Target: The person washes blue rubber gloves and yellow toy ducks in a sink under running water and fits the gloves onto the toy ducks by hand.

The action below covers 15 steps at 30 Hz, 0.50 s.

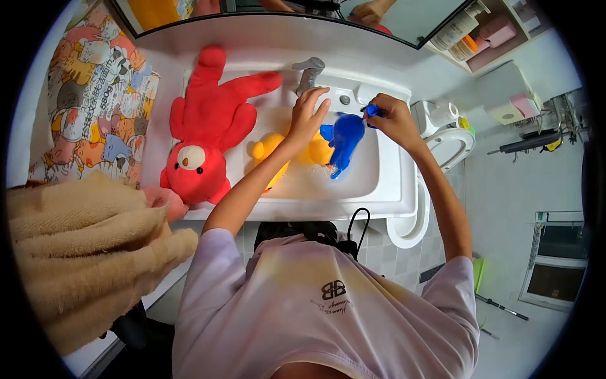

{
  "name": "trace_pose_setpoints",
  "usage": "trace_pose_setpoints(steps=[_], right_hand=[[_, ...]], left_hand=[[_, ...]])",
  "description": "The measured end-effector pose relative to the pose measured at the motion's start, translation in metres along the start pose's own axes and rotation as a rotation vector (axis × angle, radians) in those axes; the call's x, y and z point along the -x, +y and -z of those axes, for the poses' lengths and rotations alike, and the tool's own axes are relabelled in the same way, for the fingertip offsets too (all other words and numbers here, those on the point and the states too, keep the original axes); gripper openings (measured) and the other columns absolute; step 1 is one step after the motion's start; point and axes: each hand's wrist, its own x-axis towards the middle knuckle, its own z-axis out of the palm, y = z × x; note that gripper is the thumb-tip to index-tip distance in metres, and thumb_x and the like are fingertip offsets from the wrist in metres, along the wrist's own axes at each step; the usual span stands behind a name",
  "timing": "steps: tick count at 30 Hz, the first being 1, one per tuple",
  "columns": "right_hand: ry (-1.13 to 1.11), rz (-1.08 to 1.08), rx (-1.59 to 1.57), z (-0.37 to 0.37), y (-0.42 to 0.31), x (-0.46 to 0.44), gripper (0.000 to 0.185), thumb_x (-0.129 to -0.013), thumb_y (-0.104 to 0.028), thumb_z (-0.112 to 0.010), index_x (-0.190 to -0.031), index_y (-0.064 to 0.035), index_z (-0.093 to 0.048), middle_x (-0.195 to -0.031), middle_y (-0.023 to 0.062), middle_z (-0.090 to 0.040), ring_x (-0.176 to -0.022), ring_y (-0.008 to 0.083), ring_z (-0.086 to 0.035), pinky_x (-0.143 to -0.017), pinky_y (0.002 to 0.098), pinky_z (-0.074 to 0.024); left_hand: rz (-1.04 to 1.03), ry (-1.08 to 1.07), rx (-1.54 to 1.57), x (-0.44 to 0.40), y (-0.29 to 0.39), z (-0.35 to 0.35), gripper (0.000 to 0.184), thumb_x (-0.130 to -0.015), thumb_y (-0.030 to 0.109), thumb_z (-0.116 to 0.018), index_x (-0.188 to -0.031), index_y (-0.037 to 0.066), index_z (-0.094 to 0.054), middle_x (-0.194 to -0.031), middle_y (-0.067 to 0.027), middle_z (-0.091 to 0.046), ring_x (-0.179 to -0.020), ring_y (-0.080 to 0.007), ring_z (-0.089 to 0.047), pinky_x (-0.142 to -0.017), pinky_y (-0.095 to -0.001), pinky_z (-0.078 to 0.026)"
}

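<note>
My right hand (392, 121) pinches one end of a shiny blue toy dolphin (347, 136), which slants down into the washbasin (365, 180). Its lower tip meets the water. To its left, my left hand (307, 119) hovers over the basin below the faucet (308, 74), fingers spread and holding nothing. Two yellow toys, one on the left (271, 146) and one on the right (317, 151), sit in the basin, partly hidden by my left forearm. A red teddy bear (208, 117) lies belly up along the basin's left side.
A tan towel (95, 246) hangs at the left, before a cat-patterned bag (95, 95). A mirror (265, 28) runs above the basin. At the right are a toilet (449, 145), a paper roll (444, 114) and a shelf with bottles (456, 31).
</note>
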Motion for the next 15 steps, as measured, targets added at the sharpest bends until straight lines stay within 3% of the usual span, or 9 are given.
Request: trace_pose_setpoints(steps=[3, 7, 9, 10, 11, 13, 15], right_hand=[[-0.034, 0.029, 0.014, 0.001, -0.006, 0.002, 0.008, -0.061, 0.0, -0.055, -0.069, 0.0022, -0.057, -0.067, 0.0092, -0.053, -0.059, 0.0161, -0.052, -0.055, 0.0253, -0.0409], [-0.053, 0.066, -0.007, 0.001, -0.007, 0.007, 0.009, -0.061, 0.0, -0.056, -0.069, 0.0017, -0.057, -0.068, 0.0088, -0.053, -0.059, 0.0156, -0.052, -0.054, 0.0244, -0.0404], [-0.065, 0.061, -0.008, 0.001, -0.007, 0.009, 0.009, -0.061, 0.001, -0.056, -0.069, 0.0018, -0.057, -0.068, 0.0087, -0.053, -0.059, 0.0153, -0.052, -0.054, 0.024, -0.0404], [-0.055, 0.061, 0.021, 0.0, -0.006, 0.009, 0.008, -0.061, 0.001, -0.056, -0.069, 0.002, -0.057, -0.067, 0.0086, -0.053, -0.058, 0.015, -0.052, -0.054, 0.0237, -0.0404], [-0.046, 0.061, 0.049, 0.0, -0.005, 0.01, 0.008, -0.061, 0.001, -0.056, -0.069, 0.0022, -0.057, -0.067, 0.0085, -0.053, -0.057, 0.0148, -0.052, -0.053, 0.0234, -0.0404], [-0.023, 0.048, 0.057, 0.0, 0.003, 0.008, 0.008, -0.061, 0.001, -0.056, -0.069, 0.0024, -0.057, -0.067, 0.0086, -0.053, -0.057, 0.0145, -0.052, -0.053, 0.0233, -0.0406], [-0.005, 0.039, 0.065, -0.002, 0.011, 0.007, 0.008, -0.061, 0.001, -0.057, -0.069, 0.0026, -0.057, -0.066, 0.0086, -0.053, -0.056, 0.0142, -0.052, -0.053, 0.0232, -0.0409]], left_hand=[[0.03, -0.122, 0.093, -0.006, -0.005, -0.011, 0.03, -0.085, 0.024, -0.042, -0.104, 0.003, -0.049, -0.109, -0.0129, -0.045, -0.106, -0.0226, -0.04, -0.089, -0.0292, -0.03], [0.045, -0.122, -0.098, -0.007, -0.011, -0.024, 0.035, -0.086, 0.03, -0.041, -0.105, 0.002, -0.05, -0.108, -0.0123, -0.049, -0.106, -0.0217, -0.041, -0.09, -0.0293, -0.03], [0.246, -0.209, 0.101, -0.004, -0.019, -0.03, 0.041, -0.086, 0.036, -0.037, -0.107, 0.003, -0.049, -0.107, -0.012, -0.051, -0.104, -0.021, -0.043, -0.09, -0.0287, -0.03], [0.242, -0.342, 0.144, -0.003, -0.023, -0.029, 0.049, -0.086, 0.043, -0.034, -0.109, 0.003, -0.049, -0.106, -0.0122, -0.051, -0.103, -0.0205, -0.044, -0.089, -0.0282, -0.031], [0.245, -0.344, 0.145, -0.001, -0.026, -0.03, 0.049, -0.086, 0.043, -0.034, -0.109, 0.003, -0.049, -0.106, -0.0122, -0.051, -0.103, -0.0205, -0.044, -0.089, -0.0282, -0.031], [0.478, -0.579, 0.452, 0.003, -0.019, -0.031, 0.053, -0.085, 0.047, -0.032, -0.112, 0.003, -0.047, -0.105, -0.012, -0.051, -0.102, -0.0193, -0.044, -0.089, -0.0282, -0.032], [0.478, -0.62, 0.434, 0.016, -0.028, -0.044, 0.063, -0.084, 0.054, -0.026, -0.119, 0.003, -0.038, -0.114, -0.0125, -0.045, -0.105, -0.0196, -0.042, -0.09, -0.0281, -0.031]])
